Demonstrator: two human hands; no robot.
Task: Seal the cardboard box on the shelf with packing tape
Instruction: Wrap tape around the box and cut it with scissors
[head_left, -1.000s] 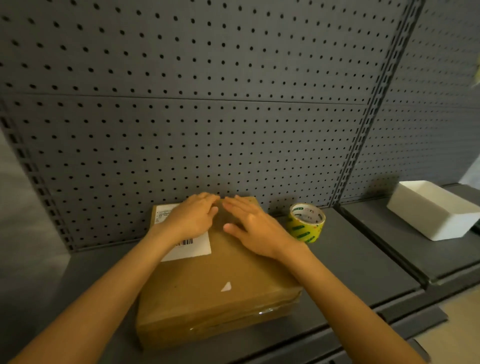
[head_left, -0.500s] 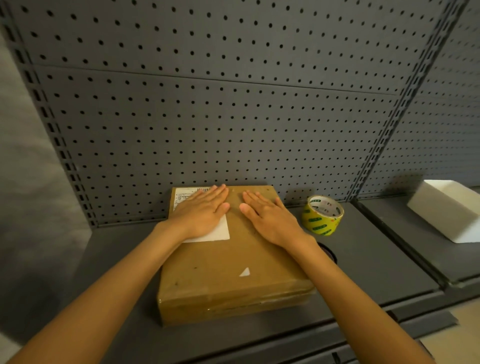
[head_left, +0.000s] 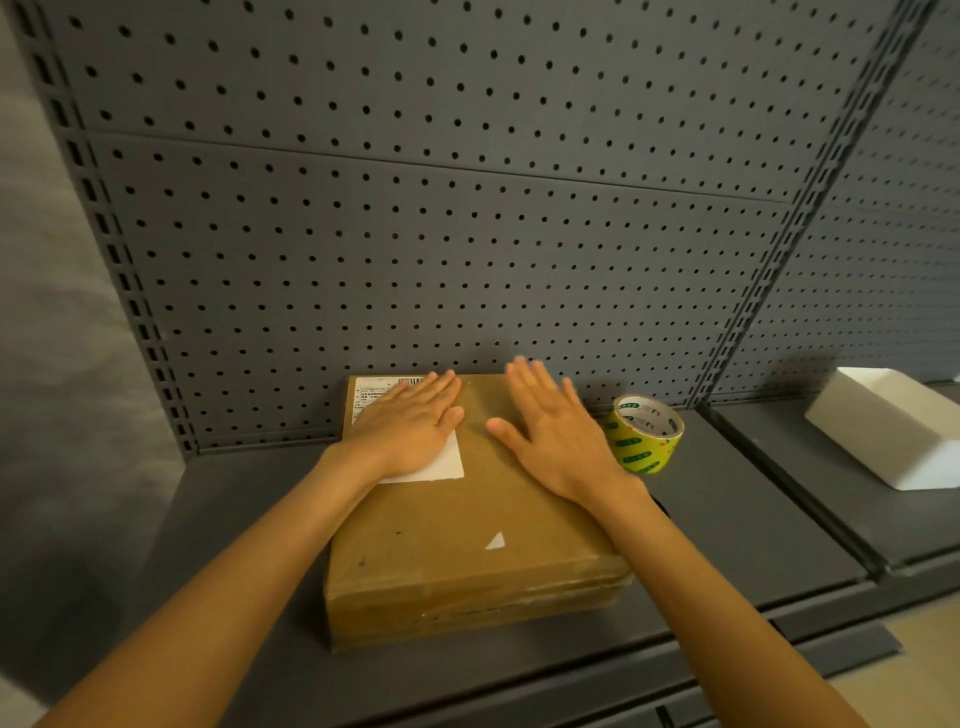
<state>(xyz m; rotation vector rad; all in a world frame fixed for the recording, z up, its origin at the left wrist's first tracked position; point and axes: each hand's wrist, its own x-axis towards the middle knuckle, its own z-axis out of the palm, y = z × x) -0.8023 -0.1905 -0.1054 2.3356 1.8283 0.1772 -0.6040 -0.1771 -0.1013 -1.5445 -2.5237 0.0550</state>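
Note:
A flat brown cardboard box (head_left: 457, 551) lies on the grey shelf (head_left: 727, 535), its lid closed and clear tape along its front side. My left hand (head_left: 410, 426) rests flat on the far left of the lid, covering part of a white shipping label (head_left: 441, 465). My right hand (head_left: 550, 431) lies flat on the far right of the lid, fingers spread. Both hands hold nothing. A yellow roll of packing tape with green marks (head_left: 647, 434) stands on the shelf just right of the box, close to my right hand.
A grey pegboard wall (head_left: 441, 249) rises directly behind the box. A white rectangular tray (head_left: 883, 441) sits on the neighbouring shelf section to the right. A small dark object peeks out under my right wrist (head_left: 662, 506).
My hands have spread apart across the lid, the right one sliding toward the tape roll. The view has shifted so the box sits more central.

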